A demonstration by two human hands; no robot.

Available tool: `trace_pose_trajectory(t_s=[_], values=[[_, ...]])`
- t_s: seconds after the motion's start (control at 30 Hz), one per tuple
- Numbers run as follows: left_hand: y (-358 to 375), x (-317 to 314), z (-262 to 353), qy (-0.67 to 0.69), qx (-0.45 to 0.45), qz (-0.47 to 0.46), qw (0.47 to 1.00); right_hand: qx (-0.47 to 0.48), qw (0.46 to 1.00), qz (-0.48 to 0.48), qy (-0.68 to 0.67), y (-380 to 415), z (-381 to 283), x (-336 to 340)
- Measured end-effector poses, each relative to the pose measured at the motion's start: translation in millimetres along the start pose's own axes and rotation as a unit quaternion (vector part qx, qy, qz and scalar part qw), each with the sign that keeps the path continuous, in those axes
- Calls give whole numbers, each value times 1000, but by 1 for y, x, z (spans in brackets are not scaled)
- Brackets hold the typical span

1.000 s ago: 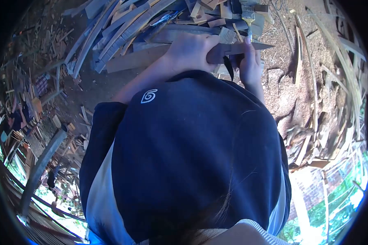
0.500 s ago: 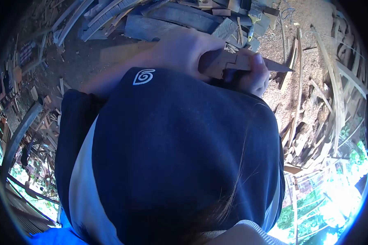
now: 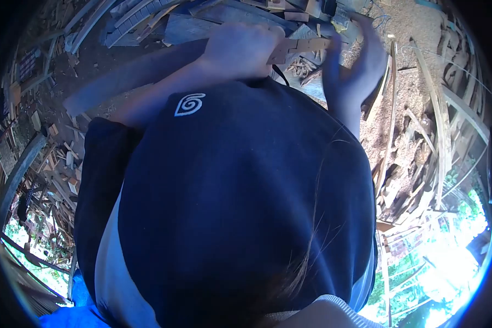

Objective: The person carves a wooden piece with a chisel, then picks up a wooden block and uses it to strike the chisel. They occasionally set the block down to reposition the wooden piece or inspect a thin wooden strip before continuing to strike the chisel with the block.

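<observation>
My left hand (image 3: 243, 49) is closed around a long wooden board (image 3: 300, 46) with a stepped notch cut near its right end. The board's blurred other part runs down and left behind my forearm. Smeared by motion, my right hand (image 3: 361, 68) stands at the board's right end, thumb and fingers spread apart. Whether the thumb touches the board cannot be made out. Below both hands, my dark blue shirt (image 3: 229, 180) with a white spiral mark fills the middle of the view.
Stacked timber (image 3: 188, 27) lies beyond my hands. Sawdust (image 3: 404, 60) covers the ground at right, with long wooden strips (image 3: 440, 131) across it. Wood offcuts (image 3: 49, 158) are heaped at left.
My right hand has let go of the board's pointed end and opened, moving up. The left hand has raised the board slightly, and its left part has swung into a different slant.
</observation>
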State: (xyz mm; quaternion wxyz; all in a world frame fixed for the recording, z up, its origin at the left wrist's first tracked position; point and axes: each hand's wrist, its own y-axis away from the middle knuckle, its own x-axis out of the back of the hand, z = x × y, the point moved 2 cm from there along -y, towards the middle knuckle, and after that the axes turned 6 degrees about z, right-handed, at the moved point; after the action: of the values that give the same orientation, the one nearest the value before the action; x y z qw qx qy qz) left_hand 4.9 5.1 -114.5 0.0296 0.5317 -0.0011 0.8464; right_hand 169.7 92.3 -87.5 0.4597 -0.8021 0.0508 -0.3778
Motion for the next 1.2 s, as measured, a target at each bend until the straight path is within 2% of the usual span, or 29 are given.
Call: trace_pose_trajectory(t_s=[0.07, 0.1, 0.17, 0.2, 0.27, 0.3, 0.4, 0.43, 0.63, 0.87, 0.93, 0.97, 1.0, 1.03, 1.07, 1.13, 1.2], values=[[-1, -3, 3, -6, -17, 4, 1000, 105, 970, -213, -44, 0, -14, -13], [-3, -4, 4, -14, -28, 12, 999, 105, 971, -212, -39, 0, -13, -16], [-5, -4, 5, -3, -34, 19, 999, 49, 917, -396, 26, 9, -6, -30], [-4, -4, 3, 5, -33, 22, 999, 54, 916, -397, 25, 11, -4, -30], [0, -4, 0, 47, -33, 25, 998, 68, 952, -279, -106, 12, 0, -27], [3, -6, -1, 90, -39, 25, 995, 52, 947, -298, -111, 12, -3, -21], [11, -15, -2, 97, -32, 5, 995, 30, 936, -329, -123, 26, 1, -13], [11, -15, -2, 98, -32, 3, 995, 17, 944, -287, -163, 28, 1, -13], [7, -13, -5, 92, -49, -48, 993, -86, 922, -319, -202, 38, -1, -11], [1, -14, -9, 99, -45, -65, 992, -84, 909, -360, -193, 49, 9, -23], [-2, -16, -14, 105, -46, -69, 991, -178, 856, -316, -369, 80, 25, -36], [-3, -20, -18, 177, -132, -4, 975, -178, 856, -317, -368, 85, 28, -34], [-2, -18, -19, 248, -216, 62, 942, -381, 714, -285, -513, 89, 30, -33], [-1, -19, -21, 248, -213, 67, 943, -549, 514, -233, -616, 91, 31, -34], [-1, -20, -25, 245, -176, 82, 950, -544, 512, -242, -619, 84, 33, -35], [2, -21, -28, 247, -140, 89, 955, -461, 698, -267, -479, 68, 41, -23], [-1, -22, -29, 211, -84, 102, 968, -509, 707, -305, -385, 52, 54, -24]])
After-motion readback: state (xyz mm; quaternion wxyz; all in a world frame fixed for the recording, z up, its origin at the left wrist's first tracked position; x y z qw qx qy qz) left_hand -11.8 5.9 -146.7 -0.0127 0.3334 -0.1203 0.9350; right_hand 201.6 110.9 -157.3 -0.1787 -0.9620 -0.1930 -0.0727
